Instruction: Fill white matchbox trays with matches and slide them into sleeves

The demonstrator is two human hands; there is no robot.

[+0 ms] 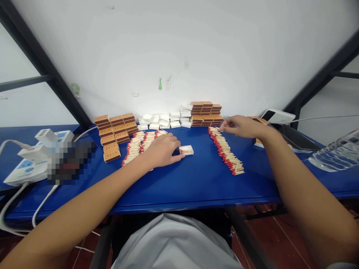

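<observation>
My left hand [163, 149] rests on the blue table [196, 183], fingers curled round the near end of a small white matchbox tray [187, 150] with red-tipped matches in it. A spread of loose matches [140, 144] lies just left of that hand. My right hand [241, 126] reaches to the far end of a long row of red-tipped matches [226, 150], its fingertips pinched together on the top matches there.
Brown matchbox sleeves [114, 130] are stacked at the back left and others [206, 113] at the back middle, with white inner trays [164, 120] between. A power strip [30, 160] with cables lies left. A white device [277, 116] and clear plastic [336, 153] sit right.
</observation>
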